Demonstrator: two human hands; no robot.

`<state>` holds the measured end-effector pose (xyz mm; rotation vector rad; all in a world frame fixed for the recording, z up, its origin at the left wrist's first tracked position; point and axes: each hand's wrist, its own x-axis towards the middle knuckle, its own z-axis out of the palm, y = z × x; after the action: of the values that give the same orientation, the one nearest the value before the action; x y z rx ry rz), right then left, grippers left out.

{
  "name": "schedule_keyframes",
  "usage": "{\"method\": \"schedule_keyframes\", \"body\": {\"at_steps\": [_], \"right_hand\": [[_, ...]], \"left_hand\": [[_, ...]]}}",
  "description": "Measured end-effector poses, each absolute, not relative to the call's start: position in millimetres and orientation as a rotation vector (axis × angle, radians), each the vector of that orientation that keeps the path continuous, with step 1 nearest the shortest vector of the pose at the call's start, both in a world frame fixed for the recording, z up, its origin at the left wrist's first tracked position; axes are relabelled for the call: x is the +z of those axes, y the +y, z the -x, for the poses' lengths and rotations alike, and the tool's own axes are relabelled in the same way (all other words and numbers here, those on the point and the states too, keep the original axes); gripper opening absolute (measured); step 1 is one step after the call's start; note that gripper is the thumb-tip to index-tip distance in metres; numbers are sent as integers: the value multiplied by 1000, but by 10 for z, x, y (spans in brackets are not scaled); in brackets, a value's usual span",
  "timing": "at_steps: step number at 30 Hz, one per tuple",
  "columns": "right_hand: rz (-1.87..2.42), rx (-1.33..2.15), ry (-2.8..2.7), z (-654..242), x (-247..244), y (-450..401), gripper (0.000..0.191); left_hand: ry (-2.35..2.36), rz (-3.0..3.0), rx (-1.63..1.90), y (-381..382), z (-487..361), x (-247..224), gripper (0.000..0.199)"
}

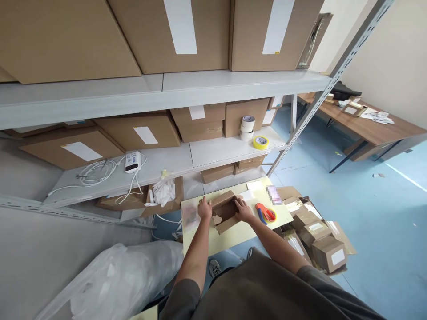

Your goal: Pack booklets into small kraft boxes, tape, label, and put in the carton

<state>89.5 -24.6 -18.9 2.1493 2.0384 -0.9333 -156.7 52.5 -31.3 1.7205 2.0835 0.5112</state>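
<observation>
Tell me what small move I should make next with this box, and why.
I'd probably fold the box's open top inward: it gapes upward, and your left hand and right hand are at its opposite sides, well placed to steady it. I can't tell whether anything's inside.

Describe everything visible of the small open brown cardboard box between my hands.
The small open brown cardboard box is oblong and plain, its open side facing up and its inside dark. A ragged, paler patch shows near its left near corner. It sits slightly askew on the pale yellow flat tabletop. Your bare left hand is at its left end, your bare right hand at its right.
</observation>
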Motion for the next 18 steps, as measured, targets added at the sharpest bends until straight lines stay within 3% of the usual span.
{"method": "schedule_keyframes", "body": {"at_steps": [6,7,11,18], "right_hand": [[-2112,-1012,1964,-934,-294,-250,89],[-2121,-1004,1964,-937,-314,-269,88],[-2199,-979,1932,-921,-394,-405,86],[-2318,-1048,1861,-792,-422,-621,89]], "left_hand": [[1939,-1841,334,314,1347,-333,32],[1915,-1830,316,263,1328,-366,37],[1722,-1877,312,131,1352,-492,88],[1569,-1848,227,186,1422,-442,89]]}}
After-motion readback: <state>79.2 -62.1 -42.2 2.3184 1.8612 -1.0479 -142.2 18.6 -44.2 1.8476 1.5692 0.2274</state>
